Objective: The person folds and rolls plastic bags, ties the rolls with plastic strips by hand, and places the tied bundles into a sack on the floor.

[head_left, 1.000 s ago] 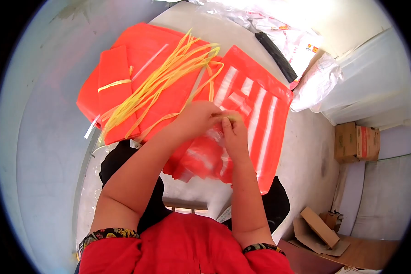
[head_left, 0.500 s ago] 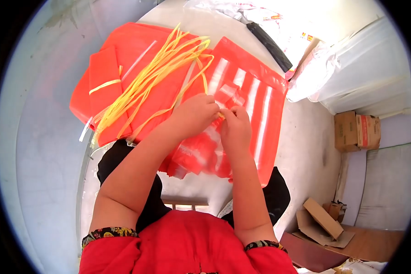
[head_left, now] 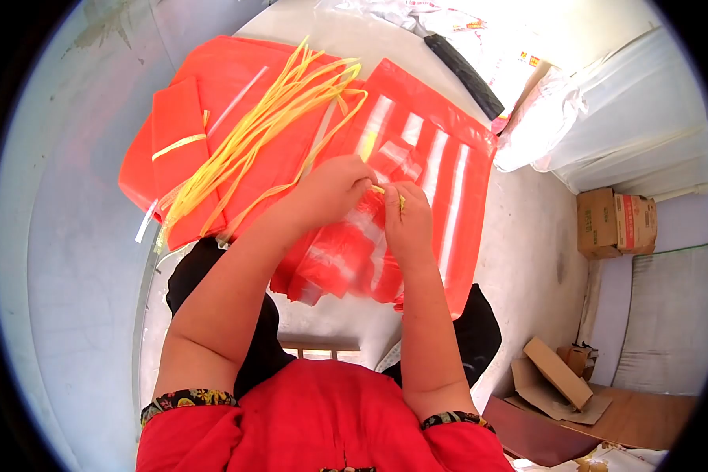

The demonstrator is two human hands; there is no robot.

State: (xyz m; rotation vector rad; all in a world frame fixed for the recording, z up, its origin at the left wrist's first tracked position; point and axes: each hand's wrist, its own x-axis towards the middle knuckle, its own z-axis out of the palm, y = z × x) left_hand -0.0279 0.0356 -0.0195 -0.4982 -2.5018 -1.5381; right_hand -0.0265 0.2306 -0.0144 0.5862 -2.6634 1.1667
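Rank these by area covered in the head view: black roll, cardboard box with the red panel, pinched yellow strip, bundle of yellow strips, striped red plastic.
1. Striped red plastic
2. Bundle of yellow strips
3. Cardboard box
4. Black roll
5. Pinched yellow strip

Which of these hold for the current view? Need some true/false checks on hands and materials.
1. The left hand and right hand meet at a yellow strip. True.
2. The long yellow strands lie under the cardboard box. False: the strands lie on red plastic.
3. A yellow band crosses the folded red piece. True.
4. The sleeves are blue. False: the sleeves are red.
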